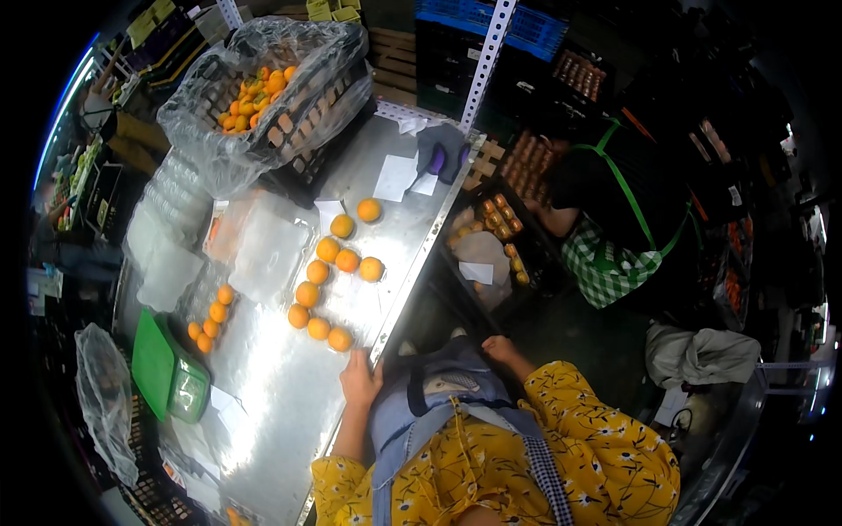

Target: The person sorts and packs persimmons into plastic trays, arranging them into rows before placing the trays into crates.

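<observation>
My left hand [361, 380] rests at the edge of a shiny metal table [263, 401], just below a row of persimmons [317, 272] laid out on the metal; it seems to hold none of them, and its fingers are partly hidden. My right hand [503, 350] is beside my apron, near the corner of a black crate [487, 319]; whether it grips the crate's rim is unclear. More persimmons [211, 327] lie in a short line farther left. A black crate lined with clear plastic [316, 92] holds a pile of persimmons [256, 98] at the table's far end.
A person in a green checked apron [608, 269] bends over crates of packed fruit [503, 217] on the right. A green-topped scale [154, 365], stacked clear trays [174, 191], papers [395, 177] and purple-handled scissors [437, 159] are on the table. A perforated post [485, 66] rises at its corner.
</observation>
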`<state>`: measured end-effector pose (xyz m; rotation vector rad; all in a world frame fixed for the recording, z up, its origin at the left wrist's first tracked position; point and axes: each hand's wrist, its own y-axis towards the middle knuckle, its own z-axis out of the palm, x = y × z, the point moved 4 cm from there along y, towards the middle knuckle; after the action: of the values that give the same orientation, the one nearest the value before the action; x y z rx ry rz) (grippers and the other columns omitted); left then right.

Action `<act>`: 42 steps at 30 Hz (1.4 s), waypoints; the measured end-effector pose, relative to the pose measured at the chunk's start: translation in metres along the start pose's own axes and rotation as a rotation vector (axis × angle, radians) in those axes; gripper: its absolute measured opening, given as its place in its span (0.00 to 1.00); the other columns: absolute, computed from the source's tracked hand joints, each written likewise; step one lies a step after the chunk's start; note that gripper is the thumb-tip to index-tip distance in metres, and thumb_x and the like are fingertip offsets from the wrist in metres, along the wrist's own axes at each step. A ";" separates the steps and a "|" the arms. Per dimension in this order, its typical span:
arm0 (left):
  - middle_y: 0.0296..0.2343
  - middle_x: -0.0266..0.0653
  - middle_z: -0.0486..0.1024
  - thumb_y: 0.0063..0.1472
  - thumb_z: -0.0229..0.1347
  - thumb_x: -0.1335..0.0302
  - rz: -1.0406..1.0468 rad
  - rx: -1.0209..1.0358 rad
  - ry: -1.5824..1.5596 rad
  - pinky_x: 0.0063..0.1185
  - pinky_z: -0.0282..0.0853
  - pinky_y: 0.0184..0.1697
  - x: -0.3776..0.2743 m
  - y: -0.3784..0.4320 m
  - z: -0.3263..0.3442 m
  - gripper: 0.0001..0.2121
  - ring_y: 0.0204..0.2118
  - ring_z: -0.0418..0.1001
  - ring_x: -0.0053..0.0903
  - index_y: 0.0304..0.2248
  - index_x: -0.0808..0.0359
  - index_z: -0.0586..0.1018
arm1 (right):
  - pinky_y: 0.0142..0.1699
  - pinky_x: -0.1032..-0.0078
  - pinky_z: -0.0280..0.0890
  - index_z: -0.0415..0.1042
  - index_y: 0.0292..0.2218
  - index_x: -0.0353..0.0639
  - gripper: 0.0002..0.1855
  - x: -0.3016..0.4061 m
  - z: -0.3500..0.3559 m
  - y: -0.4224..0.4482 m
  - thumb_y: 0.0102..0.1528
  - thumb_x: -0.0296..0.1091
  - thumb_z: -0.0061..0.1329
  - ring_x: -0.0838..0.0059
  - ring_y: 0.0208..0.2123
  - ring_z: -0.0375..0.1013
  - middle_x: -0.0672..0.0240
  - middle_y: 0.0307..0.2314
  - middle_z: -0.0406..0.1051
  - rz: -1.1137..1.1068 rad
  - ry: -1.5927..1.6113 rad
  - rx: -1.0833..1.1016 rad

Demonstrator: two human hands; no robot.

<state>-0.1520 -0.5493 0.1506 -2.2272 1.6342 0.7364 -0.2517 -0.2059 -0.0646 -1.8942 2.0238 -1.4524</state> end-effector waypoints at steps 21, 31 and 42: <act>0.30 0.42 0.68 0.47 0.56 0.72 -0.041 0.043 -0.098 0.32 0.66 0.30 0.002 0.004 -0.001 0.14 0.30 0.70 0.41 0.34 0.62 0.68 | 0.44 0.71 0.65 0.76 0.31 0.51 0.09 0.032 -0.003 -0.010 0.47 0.36 0.47 0.61 0.37 0.72 0.60 0.31 0.73 -0.006 -0.075 0.063; 0.30 0.43 0.68 0.46 0.57 0.72 -0.043 0.057 -0.145 0.32 0.66 0.29 0.005 0.004 0.000 0.15 0.30 0.70 0.40 0.34 0.62 0.68 | 0.39 0.76 0.66 0.76 0.31 0.45 0.09 0.039 -0.001 -0.023 0.46 0.32 0.48 0.68 0.32 0.73 0.61 0.27 0.74 0.002 -0.072 0.049; 0.29 0.43 0.68 0.46 0.57 0.71 -0.063 0.080 -0.140 0.33 0.65 0.29 0.003 0.006 -0.002 0.15 0.30 0.70 0.41 0.34 0.62 0.67 | 0.44 0.72 0.65 0.76 0.31 0.47 0.09 0.045 -0.006 -0.021 0.47 0.35 0.46 0.61 0.37 0.72 0.60 0.31 0.73 0.009 -0.088 0.073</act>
<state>-0.1566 -0.5541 0.1510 -2.1105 1.4939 0.7779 -0.2504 -0.2343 -0.0240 -1.8829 1.9123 -1.3943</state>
